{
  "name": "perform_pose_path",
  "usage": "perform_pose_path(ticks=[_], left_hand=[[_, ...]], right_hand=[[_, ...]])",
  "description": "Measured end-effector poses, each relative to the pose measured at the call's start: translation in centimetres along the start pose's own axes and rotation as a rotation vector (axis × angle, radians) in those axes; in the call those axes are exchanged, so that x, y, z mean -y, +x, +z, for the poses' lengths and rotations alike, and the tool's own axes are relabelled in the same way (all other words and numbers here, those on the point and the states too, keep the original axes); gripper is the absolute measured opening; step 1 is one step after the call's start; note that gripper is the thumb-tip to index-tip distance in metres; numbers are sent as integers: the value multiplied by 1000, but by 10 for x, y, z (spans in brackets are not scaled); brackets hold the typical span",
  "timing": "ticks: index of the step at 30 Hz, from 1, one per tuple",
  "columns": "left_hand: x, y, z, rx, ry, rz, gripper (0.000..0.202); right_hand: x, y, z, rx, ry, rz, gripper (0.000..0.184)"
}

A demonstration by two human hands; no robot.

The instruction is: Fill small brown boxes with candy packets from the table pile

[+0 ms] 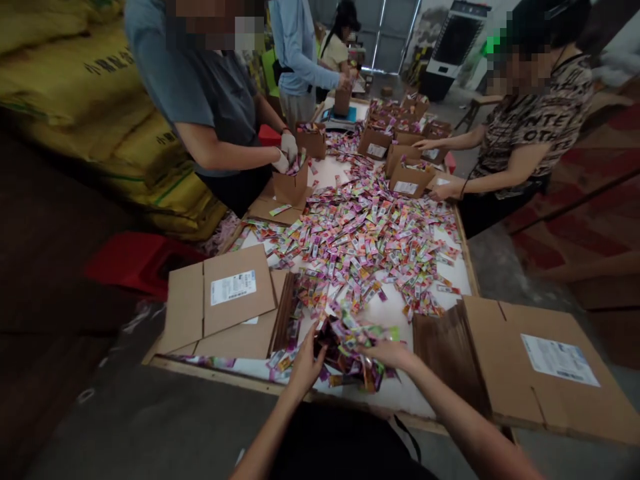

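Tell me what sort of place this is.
Most likely a warehouse packing line. A long table is heaped with colourful sachets, small cardboard boxes with shipping labels stand open for filling, and bulk sacks are stacked alongside. The left hand and right hand gather sachets.

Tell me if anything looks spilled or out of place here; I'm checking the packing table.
A few sachets lie off the table's left edge, beside the red stool. The large loose pile looks deliberate. The left hand and right hand gather a bunch at the near edge.
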State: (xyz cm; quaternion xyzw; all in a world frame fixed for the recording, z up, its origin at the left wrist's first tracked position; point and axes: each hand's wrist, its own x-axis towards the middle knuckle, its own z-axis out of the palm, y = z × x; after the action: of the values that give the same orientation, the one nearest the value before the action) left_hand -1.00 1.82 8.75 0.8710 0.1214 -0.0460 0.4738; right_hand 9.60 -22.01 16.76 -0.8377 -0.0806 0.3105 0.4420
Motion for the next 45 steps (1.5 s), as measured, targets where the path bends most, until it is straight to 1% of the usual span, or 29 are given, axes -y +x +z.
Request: perform_pose_path(ticks=[2, 3, 4, 5, 6, 7, 9, 10, 11, 12, 14, 15, 16, 17, 19, 20, 21, 22, 23, 24, 26, 28, 30, 33, 35, 37, 40, 43, 45], left_hand=[[-1, 1, -2, -3, 24, 49, 66], [-4, 1, -5, -12, 55, 93, 66], [-8, 2, -8, -20, 101, 149, 68], [-14, 2, -11, -15, 158, 213, 70], [-21, 3, -13, 19, 219, 278, 76], [-28, 4, -15, 89, 276, 341, 82], [-44, 7, -14, 314, 365, 408, 85], [-50, 10, -11, 424, 405, 394, 78], [-55, 13, -7, 503, 443, 356, 68], [-58, 18, -2, 548, 478, 306, 57], [-60, 29, 9, 573, 532, 217, 45], [-59, 36, 15, 581, 547, 191, 44], [-58, 42, 19, 598, 558, 177, 43], [-57, 48, 23, 617, 569, 162, 43], [-55, 54, 26, 638, 586, 143, 42], [-55, 55, 25, 639, 586, 142, 41], [-56, 54, 24, 635, 581, 150, 42], [-57, 51, 21, 629, 567, 168, 45], [-58, 47, 18, 623, 547, 192, 49], [-60, 43, 15, 618, 524, 222, 53], [-63, 36, 11, 627, 488, 274, 56], [-65, 33, 12, 654, 481, 292, 48], [-66, 36, 15, 673, 490, 283, 37], [-64, 43, 14, 635, 492, 261, 25], [-62, 43, 4, 574, 474, 257, 22], [-60, 40, -9, 495, 433, 259, 20], [-67, 39, -28, 344, 343, 253, 19], [-86, 56, -37, 164, 253, 238, 28], [-97, 72, -41, 40, 203, 239, 38]], right_hand=[[2, -2, 24, 9, -102, -139, 72], [1, -3, 31, -8, -140, -193, 81], [-1, -6, 35, -39, -171, -239, 84], [-5, -9, 38, -69, -212, -291, 80], [-9, -11, 40, -87, -253, -342, 71], [-14, -13, 43, -80, -290, -384, 59], [-24, -12, 53, 16, -377, -414, 43], [-27, -9, 60, 77, -422, -383, 40], [-30, -5, 67, 127, -462, -334, 39], [-30, 1, 74, 161, -491, -283, 39], [-28, 10, 80, 186, -515, -218, 38], [-27, 12, 79, 183, -505, -224, 38], [-26, 12, 75, 155, -477, -253, 38], [-27, 8, 69, 94, -440, -287, 37], [-33, -8, 53, -148, -372, -322, 34], [-38, -17, 47, -288, -359, -312, 34], [-44, -27, 42, -395, -370, -286, 36], [-51, -36, 41, -439, -405, -254, 37], [-56, -42, 42, -423, -450, -228, 35], [-59, -46, 47, -362, -494, -213, 34], [-58, -43, 61, -191, -558, -168, 37], [-50, -31, 76, -76, -580, -94, 40], [-39, -16, 83, -28, -572, -35, 38], [-32, -7, 77, -37, -538, -39, 34], [-38, -14, 66, -100, -481, -82, 32], [-46, -28, 52, -247, -334, -149, 28], [-48, -43, 29, -515, -7, -236, 28], [-37, -38, 7, -703, 209, -219, 36], [-31, -27, -1, -796, 266, -157, 47]])
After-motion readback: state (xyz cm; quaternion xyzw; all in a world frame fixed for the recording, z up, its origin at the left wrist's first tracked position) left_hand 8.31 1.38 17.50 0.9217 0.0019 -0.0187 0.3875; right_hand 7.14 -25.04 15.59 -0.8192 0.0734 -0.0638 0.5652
